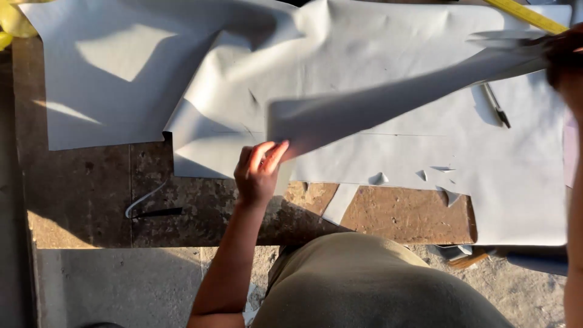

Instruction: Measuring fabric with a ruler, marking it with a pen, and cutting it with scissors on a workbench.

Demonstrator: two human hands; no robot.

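1. Left hand pinches the near-left end of a long grey strip, lifting it taut above the sheet.
2. Strip is pale, smooth and blurred, and stretches right and far over the grey sheet on the counter.
3. Right hand is clamped on the strip's far-right end and pulls it straight.

The person's left hand was bare, with no glove, ring or watch showing, and the forearm below it was bare to the elbow with no sleeve in view. The right hand, at the far right edge, was blurred and mostly cut off. An olive-khaki garment covered the body at the near edge.
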